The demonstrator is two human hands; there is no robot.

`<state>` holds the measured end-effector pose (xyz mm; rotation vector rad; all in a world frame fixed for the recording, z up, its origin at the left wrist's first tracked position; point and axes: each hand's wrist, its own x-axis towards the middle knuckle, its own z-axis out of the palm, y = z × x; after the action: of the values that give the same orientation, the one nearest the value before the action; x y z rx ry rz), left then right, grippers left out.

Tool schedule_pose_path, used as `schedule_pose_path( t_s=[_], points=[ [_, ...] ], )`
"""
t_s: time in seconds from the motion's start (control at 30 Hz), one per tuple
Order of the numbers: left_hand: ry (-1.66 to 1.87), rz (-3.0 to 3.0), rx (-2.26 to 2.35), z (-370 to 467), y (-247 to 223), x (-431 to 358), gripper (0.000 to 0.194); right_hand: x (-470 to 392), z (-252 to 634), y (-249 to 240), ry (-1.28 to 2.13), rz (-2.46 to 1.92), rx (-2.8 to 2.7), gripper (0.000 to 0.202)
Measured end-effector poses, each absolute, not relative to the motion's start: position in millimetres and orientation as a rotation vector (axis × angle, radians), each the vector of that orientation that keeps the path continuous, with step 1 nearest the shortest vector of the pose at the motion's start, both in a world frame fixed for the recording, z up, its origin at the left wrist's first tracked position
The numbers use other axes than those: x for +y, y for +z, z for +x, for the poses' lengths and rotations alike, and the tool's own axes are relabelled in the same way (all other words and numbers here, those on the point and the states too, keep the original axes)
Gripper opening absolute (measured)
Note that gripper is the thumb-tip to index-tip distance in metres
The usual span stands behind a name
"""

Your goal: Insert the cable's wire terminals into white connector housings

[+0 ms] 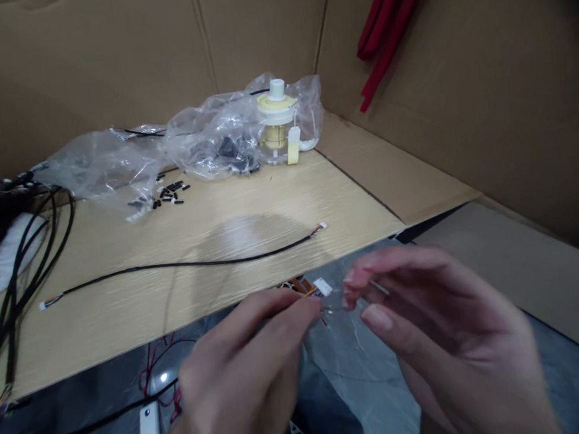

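My left hand (251,360) is closed in a pinch on thin coloured wires, just above the table's front edge. A white plug connector (323,286) sticks out past its fingertips, and loose wire ends show just below it. My right hand (443,325) is curled to the right of the connector, thumb and fingertips apart and not touching it. A thin pale sliver (379,287) shows by the right fingers; whether they hold it I cannot tell. Behind both hands, a black cable (187,264) with white end connectors lies across the table.
Clear plastic bags (203,137) and a white-and-yellow dispenser (278,121) stand along the cardboard wall (130,49). Small black pieces (171,191) lie scattered before them. Black cables (19,292) loop at the left. Red strips (395,28) hang at the upper right.
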<state>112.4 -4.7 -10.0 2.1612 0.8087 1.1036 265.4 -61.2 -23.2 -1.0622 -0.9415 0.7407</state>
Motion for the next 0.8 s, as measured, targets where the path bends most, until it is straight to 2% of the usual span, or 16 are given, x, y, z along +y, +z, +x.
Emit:
schedule_pose_path(
  t_s=[0.23, 0.57, 0.73, 0.8],
  points=[
    [1.086, 2.062, 0.683, 120.5, -0.9, 3.7, 0.025, -51.8, 272.9, -18.3, 0.502, -1.124, -1.356, 0.023],
    [1.041, 2.155, 0.716, 121.7, 2.3, 4.3, 0.02, -59.2, 268.0, -16.9, 0.496, -1.188, -1.304, 0.012],
    [1.18, 2.526, 0.776, 119.8, -10.4, 0.7, 0.031, -57.5, 251.8, -20.5, 0.542, -1.208, -1.114, 0.013],
    [1.1, 2.407, 0.769, 118.3, -12.6, -1.0, 0.032, -56.5, 250.1, -21.7, 0.561, -1.201, -1.083, 0.013]
  ],
)
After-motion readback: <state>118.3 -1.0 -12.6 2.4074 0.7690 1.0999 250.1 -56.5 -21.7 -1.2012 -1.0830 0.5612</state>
